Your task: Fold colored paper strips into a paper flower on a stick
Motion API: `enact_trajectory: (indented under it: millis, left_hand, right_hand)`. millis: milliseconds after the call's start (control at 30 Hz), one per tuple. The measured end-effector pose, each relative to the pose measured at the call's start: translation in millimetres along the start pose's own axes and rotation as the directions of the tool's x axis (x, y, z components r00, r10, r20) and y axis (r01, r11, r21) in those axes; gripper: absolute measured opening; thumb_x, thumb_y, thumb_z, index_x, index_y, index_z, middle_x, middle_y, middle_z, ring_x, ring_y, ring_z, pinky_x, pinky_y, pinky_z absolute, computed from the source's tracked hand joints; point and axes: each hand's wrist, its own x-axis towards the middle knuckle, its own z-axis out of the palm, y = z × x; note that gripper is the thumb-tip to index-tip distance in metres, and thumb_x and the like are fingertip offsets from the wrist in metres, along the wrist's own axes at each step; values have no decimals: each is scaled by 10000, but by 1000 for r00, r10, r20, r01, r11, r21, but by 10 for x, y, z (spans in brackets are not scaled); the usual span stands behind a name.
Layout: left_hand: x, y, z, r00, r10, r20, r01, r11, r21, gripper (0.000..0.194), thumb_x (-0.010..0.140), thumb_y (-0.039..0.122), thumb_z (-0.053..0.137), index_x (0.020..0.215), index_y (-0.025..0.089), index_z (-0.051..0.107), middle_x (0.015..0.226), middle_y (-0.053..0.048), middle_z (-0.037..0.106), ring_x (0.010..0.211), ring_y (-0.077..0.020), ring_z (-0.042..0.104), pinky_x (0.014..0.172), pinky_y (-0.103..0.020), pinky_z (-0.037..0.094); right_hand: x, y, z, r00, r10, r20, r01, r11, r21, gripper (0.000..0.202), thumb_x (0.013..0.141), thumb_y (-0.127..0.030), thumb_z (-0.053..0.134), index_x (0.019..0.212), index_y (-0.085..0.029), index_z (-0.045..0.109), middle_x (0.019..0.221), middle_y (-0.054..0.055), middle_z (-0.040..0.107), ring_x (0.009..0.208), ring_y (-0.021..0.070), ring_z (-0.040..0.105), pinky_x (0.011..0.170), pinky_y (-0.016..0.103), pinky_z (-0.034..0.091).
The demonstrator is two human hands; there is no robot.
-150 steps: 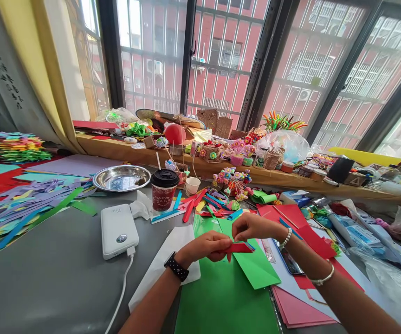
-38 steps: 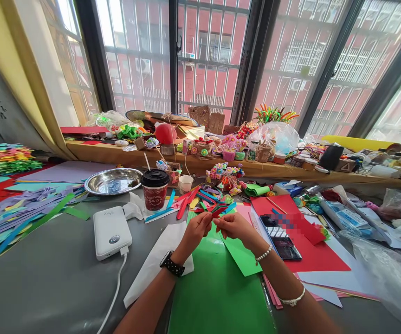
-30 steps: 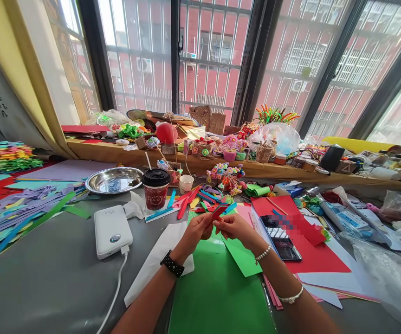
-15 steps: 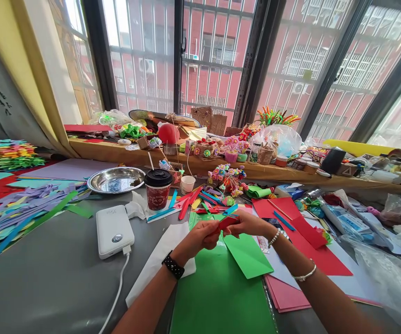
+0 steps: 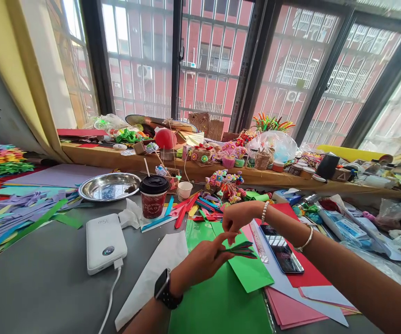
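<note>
My left hand [image 5: 202, 262], with a black watch on its wrist, grips a small bundle of folded paper strips [image 5: 244, 250]. Green, red and dark edges of the bundle fan out to the right. Just above it my right hand [image 5: 242, 217] bends downward, its fingers pinched together at my left index fingertip. What those fingers hold, if anything, is hidden. Beneath both hands lie a light green paper sheet [image 5: 251, 273] and a larger green sheet [image 5: 217, 308]. Loose red paper strips [image 5: 186, 208] and blue ones lie beyond.
Left of the sheets are a white power bank [image 5: 106, 246] with a cable, a lidded cup [image 5: 153, 199] and a metal plate [image 5: 92, 188]. To the right a phone [image 5: 282, 250] rests on papers, partly below my right forearm. Crafts crowd the window ledge [image 5: 117, 159].
My hands have turned the paper bundle, so its edges now point right. The right hand has risen and bent downward over it. The phone shows more fully.
</note>
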Motion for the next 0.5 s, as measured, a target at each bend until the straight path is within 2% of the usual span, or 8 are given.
enact_trajectory:
  millis: [67, 167, 300, 500]
  left_hand:
    - [-8, 24, 36, 1000, 17, 14, -20, 969, 245, 454, 844, 405, 245, 1248, 199, 228, 710, -23, 592, 589, -143, 514, 515, -223, 334]
    - [-9, 20, 97, 999, 36, 6, -34, 897, 440, 484, 853, 402, 180, 1277, 170, 148, 716, -48, 619, 597, -173, 558, 503, -234, 352]
    - [-7, -31, 146, 996, 79, -40, -50, 871, 489, 500, 853, 406, 169, 1287, 170, 92, 684, -34, 623, 569, -174, 568, 485, -235, 363]
    - [19, -99, 177, 995, 59, -76, -15, 875, 484, 609, 850, 393, 232, 1298, 117, -76, 688, -35, 620, 549, -163, 562, 475, -229, 373]
  right_hand:
    - [-29, -60, -20, 1000, 24, -20, -26, 998, -65, 130, 669, -156, 551, 662, -134, 679, 455, -40, 507, 450, 50, 392, 441, 178, 267]
    - [-84, -114, -14, 992, 52, -117, -65, 991, -114, 148, 659, -98, 530, 660, -127, 676, 479, -27, 524, 454, 58, 416, 438, 177, 278]
    - [-132, -89, 44, 968, 54, -243, -77, 993, -86, 112, 651, -116, 550, 652, -122, 662, 483, -28, 519, 460, 62, 438, 437, 169, 286]
    - [-140, -19, 132, 947, 44, -319, -79, 992, -96, 166, 658, -255, 595, 579, -117, 642, 422, -48, 451, 406, 50, 361, 417, 184, 249]
